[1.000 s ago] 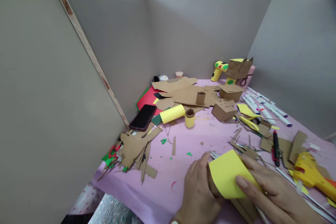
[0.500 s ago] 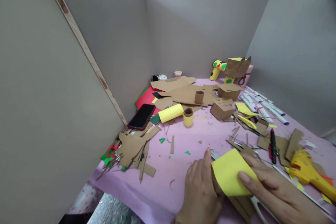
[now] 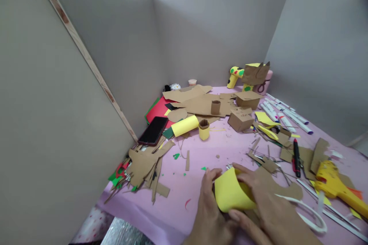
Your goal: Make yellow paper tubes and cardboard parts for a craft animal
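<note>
Between both hands, near the table's front edge, a piece of yellow paper (image 3: 230,192) is curled round into a tube-like bend. My left hand (image 3: 208,208) grips it from the left, fingers along its side. My right hand (image 3: 258,206) grips its right edge, thumb below and fingers over the top. What lies inside the curl is mostly hidden. Scissors with white handles (image 3: 312,226) lie under and right of my right hand, next to a brown cardboard piece (image 3: 283,185). Farther back stand a small yellow-wrapped cardboard tube (image 3: 204,132) and a yellow paper roll (image 3: 185,125).
A yellow glue gun (image 3: 335,185) lies at the right, near a black-and-red pen (image 3: 296,159). Several markers (image 3: 296,115) lie behind. Cardboard scraps (image 3: 143,164) and a phone (image 3: 153,130) are at left. Small cardboard boxes (image 3: 240,119) stand toward the back; grey panels (image 3: 218,38) enclose the table.
The yellow paper has gone from nearly flat to curled round. My right hand has moved left and closer to my left hand, uncovering the scissors' white handles. The view has shifted slightly.
</note>
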Available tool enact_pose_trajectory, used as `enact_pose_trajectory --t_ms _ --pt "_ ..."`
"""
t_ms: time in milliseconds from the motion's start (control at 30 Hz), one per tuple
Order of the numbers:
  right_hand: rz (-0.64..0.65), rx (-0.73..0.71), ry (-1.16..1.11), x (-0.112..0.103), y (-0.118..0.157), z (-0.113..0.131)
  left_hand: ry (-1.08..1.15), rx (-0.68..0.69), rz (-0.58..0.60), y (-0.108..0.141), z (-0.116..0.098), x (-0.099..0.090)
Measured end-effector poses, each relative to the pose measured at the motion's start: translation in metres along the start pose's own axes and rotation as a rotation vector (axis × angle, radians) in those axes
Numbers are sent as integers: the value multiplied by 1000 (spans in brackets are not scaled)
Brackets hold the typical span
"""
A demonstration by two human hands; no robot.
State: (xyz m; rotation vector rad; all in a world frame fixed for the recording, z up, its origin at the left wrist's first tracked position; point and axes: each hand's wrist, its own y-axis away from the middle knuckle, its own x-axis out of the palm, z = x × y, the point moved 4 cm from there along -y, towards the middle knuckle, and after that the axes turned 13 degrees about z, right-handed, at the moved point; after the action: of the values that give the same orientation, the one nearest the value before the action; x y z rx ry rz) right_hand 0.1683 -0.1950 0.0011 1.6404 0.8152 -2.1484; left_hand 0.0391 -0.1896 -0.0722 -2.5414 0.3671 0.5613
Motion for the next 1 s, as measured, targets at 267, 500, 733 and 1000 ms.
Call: enact_pose_trajectory --t_ms 267,500,733,1000 --pt "75 -141 119 0 -26 36 344 -248 -101 22 5 -26" --pt "34 -72 -262 -9 -17 24 556 -220 -102 26 22 -18" --pt "56 -29 -355 18 -11 28 279 -77 -28 23 43 -28" --pt "114 -55 -709 34 -8 21 91 -11 -46 14 -16 -41"
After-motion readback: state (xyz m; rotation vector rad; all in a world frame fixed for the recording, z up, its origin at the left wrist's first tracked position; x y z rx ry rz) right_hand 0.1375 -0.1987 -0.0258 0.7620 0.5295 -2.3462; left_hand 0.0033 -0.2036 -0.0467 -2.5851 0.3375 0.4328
